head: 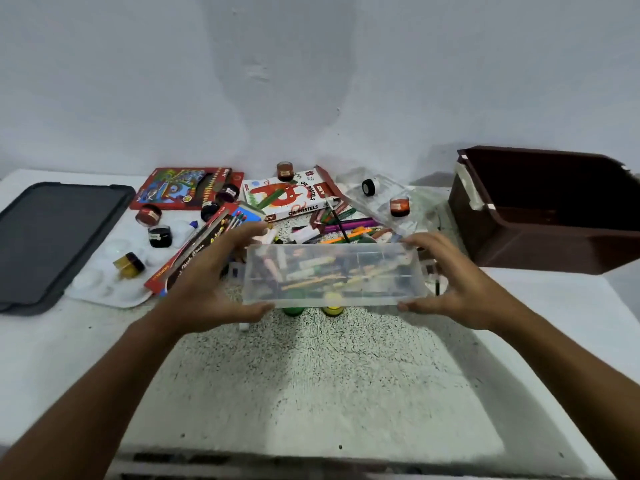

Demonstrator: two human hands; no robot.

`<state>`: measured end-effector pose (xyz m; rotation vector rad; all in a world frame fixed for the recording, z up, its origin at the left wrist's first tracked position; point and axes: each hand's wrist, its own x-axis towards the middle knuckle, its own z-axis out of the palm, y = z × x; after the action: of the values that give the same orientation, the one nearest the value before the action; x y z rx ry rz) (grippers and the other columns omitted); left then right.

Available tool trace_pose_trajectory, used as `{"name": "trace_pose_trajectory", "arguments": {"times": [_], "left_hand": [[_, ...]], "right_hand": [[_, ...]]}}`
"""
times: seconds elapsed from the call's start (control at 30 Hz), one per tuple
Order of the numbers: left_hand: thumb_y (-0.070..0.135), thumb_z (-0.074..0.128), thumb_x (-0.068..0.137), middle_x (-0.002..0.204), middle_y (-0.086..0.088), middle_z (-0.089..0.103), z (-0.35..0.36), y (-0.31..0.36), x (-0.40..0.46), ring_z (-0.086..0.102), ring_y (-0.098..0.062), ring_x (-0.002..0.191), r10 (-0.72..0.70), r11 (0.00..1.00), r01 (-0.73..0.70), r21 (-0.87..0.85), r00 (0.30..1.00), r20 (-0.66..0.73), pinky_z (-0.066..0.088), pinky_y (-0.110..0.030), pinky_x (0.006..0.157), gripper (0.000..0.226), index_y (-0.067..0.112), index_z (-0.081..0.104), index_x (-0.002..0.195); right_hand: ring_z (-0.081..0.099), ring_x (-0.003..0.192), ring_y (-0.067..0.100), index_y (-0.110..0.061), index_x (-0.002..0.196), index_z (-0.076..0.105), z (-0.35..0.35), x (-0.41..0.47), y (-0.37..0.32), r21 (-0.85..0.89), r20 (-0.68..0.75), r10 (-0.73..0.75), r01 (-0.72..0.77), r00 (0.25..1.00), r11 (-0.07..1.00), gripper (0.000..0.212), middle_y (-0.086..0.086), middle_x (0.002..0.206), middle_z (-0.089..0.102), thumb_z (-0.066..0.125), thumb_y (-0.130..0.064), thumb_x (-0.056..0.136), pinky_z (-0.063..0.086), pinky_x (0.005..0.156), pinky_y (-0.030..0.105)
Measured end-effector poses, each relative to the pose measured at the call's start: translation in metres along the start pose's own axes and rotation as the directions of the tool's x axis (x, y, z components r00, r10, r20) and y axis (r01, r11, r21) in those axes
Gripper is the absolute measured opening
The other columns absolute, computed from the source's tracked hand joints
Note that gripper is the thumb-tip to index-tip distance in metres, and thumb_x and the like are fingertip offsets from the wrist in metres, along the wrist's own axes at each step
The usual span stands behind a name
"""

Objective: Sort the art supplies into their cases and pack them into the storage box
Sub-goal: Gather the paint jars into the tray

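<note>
Clear plastic case (334, 275) sits at frame centre, held just above the speckled worktop (311, 375) between your left hand (204, 282) and right hand (460, 289), fingers spread wide and curled round its two short ends. It looks light, stiff and smooth, so it may slip or flex; keep hold at the ends, thumbs on the near edge. Behind it, the white box (294, 197) reads "OIL PASTELS"; other lettering is too blurred, and the brown storage box (540, 209) waits at right.
</note>
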<state>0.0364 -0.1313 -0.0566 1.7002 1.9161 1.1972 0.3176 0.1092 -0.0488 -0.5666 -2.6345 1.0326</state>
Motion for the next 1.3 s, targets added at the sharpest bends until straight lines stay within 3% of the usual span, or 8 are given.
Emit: {"name": "trace_pose_trajectory", "arguments": {"times": [0.1,0.27,0.47,0.73,0.97,1.1,1.2,1.3], "left_hand": [[0.039,0.087,0.058,0.133,0.008,0.054,0.017,-0.007,-0.031,0.053,-0.017,0.124,-0.08,0.988,0.074,-0.139,0.996,-0.034,0.046,-0.031,0.103,0.098,0.026,0.038,0.142],[0.041,0.088,0.057,0.13,0.012,0.058,0.044,-0.013,-0.073,0.057,-0.012,0.12,-0.154,0.972,0.147,-0.183,0.988,-0.027,0.048,-0.025,0.099,0.097,0.028,0.04,0.14],[0.046,0.088,0.054,0.129,0.012,0.06,0.05,-0.017,-0.088,0.057,-0.008,0.121,-0.185,0.97,0.178,-0.167,0.983,-0.024,0.047,-0.021,0.1,0.098,0.025,0.044,0.139],[0.059,0.083,0.053,0.128,0.026,0.057,0.048,-0.011,-0.09,0.056,0.005,0.116,-0.16,0.987,0.16,-0.003,0.987,-0.003,0.042,-0.011,0.098,0.091,0.035,0.048,0.133],[0.058,0.083,0.055,0.133,0.025,0.054,0.047,-0.011,-0.088,0.053,0.004,0.121,-0.16,0.987,0.16,0.002,0.987,-0.001,0.042,-0.014,0.101,0.087,0.029,0.053,0.132],[0.057,0.085,0.054,0.133,0.023,0.056,0.047,-0.011,-0.088,0.053,0.002,0.121,-0.165,0.986,0.165,-0.008,0.986,0.002,0.042,-0.012,0.099,0.09,0.027,0.053,0.133],[0.055,0.087,0.05,0.133,0.022,0.056,0.046,-0.01,-0.09,0.054,0.002,0.121,-0.172,0.985,0.171,-0.024,0.985,-0.006,0.042,-0.011,0.099,0.094,0.025,0.053,0.133],[0.053,0.087,0.051,0.131,0.019,0.058,0.045,-0.009,-0.09,0.055,0.001,0.119,-0.187,0.981,0.186,-0.061,0.982,-0.01,0.044,-0.012,0.097,0.091,0.026,0.054,0.132]], "right_hand": [[0.044,0.121,0.001,-0.036,0.131,0.044,0.018,-0.031,0.008,0.113,0.011,0.029,-0.03,1.0,0.993,0.083,-0.02,0.133,0.041,0.083,-0.053,0.06,0.038,0.092,0.009],[0.046,0.119,0.004,-0.034,0.131,0.047,0.046,-0.062,0.02,0.099,0.044,0.058,-0.063,0.997,0.993,0.084,-0.02,0.127,0.045,0.082,-0.058,0.057,0.042,0.092,0.015],[0.041,0.117,0.006,-0.03,0.129,0.047,0.06,-0.069,0.024,-0.019,0.027,0.0,0.001,1.0,1.0,0.084,-0.022,0.123,0.043,0.081,-0.059,0.058,0.039,0.093,0.015],[0.041,0.113,0.008,-0.031,0.121,0.046,0.06,-0.072,0.024,-0.029,0.036,-0.044,0.045,0.998,0.999,0.078,-0.019,0.118,0.043,0.083,-0.058,0.057,0.038,0.089,0.015],[0.04,0.114,0.007,-0.033,0.122,0.045,0.058,-0.069,0.026,-0.045,0.08,-0.034,0.038,0.996,0.998,0.083,-0.019,0.118,0.042,0.086,-0.056,0.055,0.038,0.089,0.014],[0.049,0.116,0.006,-0.043,0.127,0.048,0.041,-0.061,0.021,0.164,0.193,0.084,-0.116,0.978,0.98,0.076,-0.015,0.123,0.05,0.075,-0.068,0.06,0.043,0.094,0.021],[0.062,0.098,0.011,-0.029,0.12,0.06,0.023,-0.043,0.022,0.228,-0.017,0.151,-0.144,0.988,0.963,0.052,-0.004,0.111,0.062,0.066,-0.058,0.077,0.054,0.083,0.029],[0.061,0.088,0.008,-0.026,0.121,0.059,0.013,-0.018,0.025,-0.095,-0.197,0.088,-0.108,0.976,0.99,0.038,-0.003,0.114,0.058,0.068,-0.032,0.085,0.05,0.071,0.022]]}}
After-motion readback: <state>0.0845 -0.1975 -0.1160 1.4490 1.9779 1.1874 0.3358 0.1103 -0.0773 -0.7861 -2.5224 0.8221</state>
